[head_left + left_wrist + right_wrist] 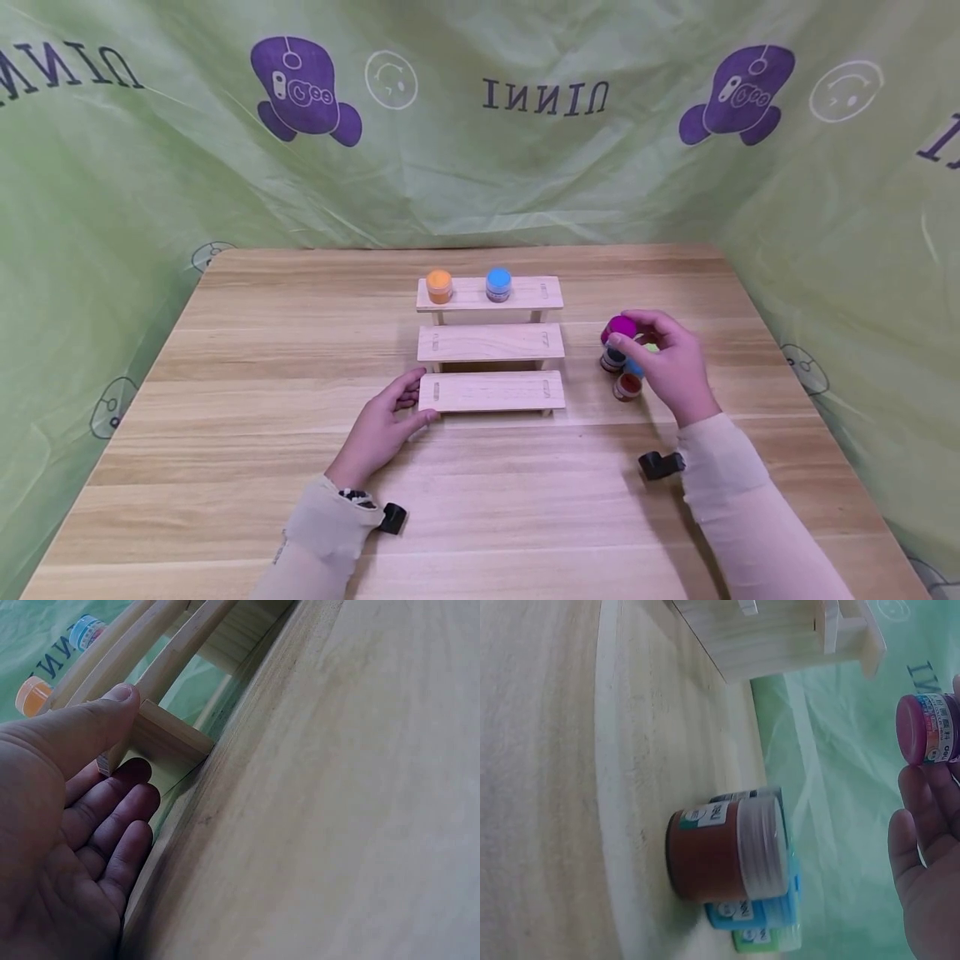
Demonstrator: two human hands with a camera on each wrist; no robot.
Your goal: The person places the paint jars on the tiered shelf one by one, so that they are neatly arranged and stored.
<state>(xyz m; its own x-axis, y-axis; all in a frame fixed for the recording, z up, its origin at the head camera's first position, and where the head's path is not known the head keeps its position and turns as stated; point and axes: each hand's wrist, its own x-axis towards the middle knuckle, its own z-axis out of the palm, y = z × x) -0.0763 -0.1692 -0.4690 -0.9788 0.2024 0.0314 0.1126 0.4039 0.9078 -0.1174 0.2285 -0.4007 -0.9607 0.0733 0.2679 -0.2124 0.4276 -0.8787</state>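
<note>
A three-tier wooden stand (491,392) sits mid-table. My left hand (382,429) grips the left end of its lowest step, thumb at the front edge and index finger behind. On the top step stand an orange-lidded paint jar (439,287) and a blue-lidded paint jar (498,286). To the right of the stand, my right hand (675,362) holds a magenta paint jar (926,729), raised off the table in the right wrist view. Below it, a reddish-brown jar (705,855), a blue jar (739,913), a green jar (757,940) and a dark jar (612,361) cluster together.
The wooden table (300,333) extends around the stand. Green printed fabric (450,183) hangs behind the table and along both sides. A black wrist device (392,518) is on the left sleeve, another black device (662,465) by the right.
</note>
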